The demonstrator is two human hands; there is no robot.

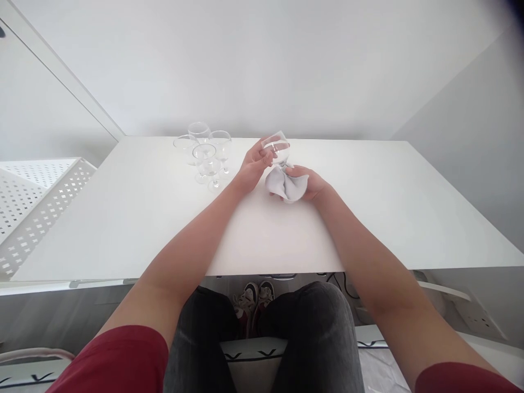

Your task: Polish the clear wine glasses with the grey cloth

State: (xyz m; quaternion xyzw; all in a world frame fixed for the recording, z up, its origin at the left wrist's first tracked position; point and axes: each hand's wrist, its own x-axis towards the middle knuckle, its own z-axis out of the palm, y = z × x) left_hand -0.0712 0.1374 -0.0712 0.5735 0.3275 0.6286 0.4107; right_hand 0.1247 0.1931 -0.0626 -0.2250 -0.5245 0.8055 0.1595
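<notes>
My left hand (254, 165) grips the bowl of a clear stemmed glass (277, 149), held tilted above the white table (143, 218). My right hand (308, 182) is closed on a pale grey cloth (284, 185) bunched around the lower part of that glass. Both hands meet near the middle of the table's far half. The glass's stem and foot are hidden by the cloth.
Several more clear stemmed glasses (204, 150) stand in a group at the table's far left of centre. A white perforated metal shelf (36, 196) sits to the left of the table. White walls surround the table. A power strip (477, 316) lies on the floor at right.
</notes>
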